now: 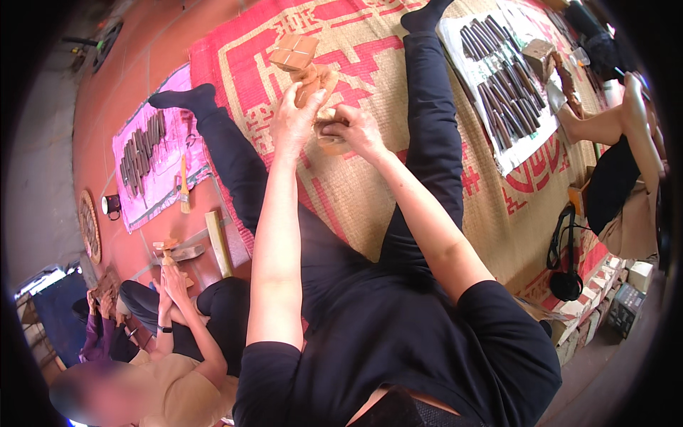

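Note:
A light brown wooden carving [310, 80] with a square block base [294, 54] is held up over the mat between my outstretched legs. My left hand [296, 122] is closed round its rounded middle, with the base pointing away from me. Close beside it, my right hand [358, 131] has its fingers bent and pressed together at the near end of the carving. What those fingers grip is too blurred to make out.
On the right, a white cloth [504, 162] bears rows of dark-handled carving tools [506, 89]. More tools [142, 153] lie on a pink cloth [197, 171] at left, near a brush [185, 186] and a mug [112, 206]. People sit on both sides; one at lower left holds a carving [168, 245].

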A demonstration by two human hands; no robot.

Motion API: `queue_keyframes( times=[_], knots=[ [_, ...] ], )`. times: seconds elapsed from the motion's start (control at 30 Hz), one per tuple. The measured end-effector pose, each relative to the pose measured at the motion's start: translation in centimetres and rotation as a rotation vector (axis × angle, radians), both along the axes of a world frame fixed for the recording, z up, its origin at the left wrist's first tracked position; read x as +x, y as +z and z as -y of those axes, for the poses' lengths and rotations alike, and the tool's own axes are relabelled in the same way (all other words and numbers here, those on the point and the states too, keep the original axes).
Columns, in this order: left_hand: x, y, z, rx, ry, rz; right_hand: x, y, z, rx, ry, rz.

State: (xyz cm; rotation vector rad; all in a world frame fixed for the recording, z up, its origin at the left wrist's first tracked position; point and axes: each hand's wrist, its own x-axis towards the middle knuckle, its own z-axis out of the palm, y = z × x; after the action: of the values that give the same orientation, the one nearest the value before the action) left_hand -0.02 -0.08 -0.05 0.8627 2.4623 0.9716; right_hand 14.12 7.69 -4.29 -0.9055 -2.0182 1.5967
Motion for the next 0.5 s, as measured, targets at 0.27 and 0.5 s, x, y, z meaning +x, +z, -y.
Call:
queue_keyframes(
  times=[0.27, 0.5],
  knots=[
    [-0.8, -0.4, 0.6, 0.071, 0.03, 0.114, 1.1, -1.9, -2.5, 0.139, -0.172, 0.115],
    [-0.6, -0.7, 0.3, 0.037, 0.004, 0.064, -0.2, -1.1, -0.1, 0.051, -0.102, 0.106]
  ],
)
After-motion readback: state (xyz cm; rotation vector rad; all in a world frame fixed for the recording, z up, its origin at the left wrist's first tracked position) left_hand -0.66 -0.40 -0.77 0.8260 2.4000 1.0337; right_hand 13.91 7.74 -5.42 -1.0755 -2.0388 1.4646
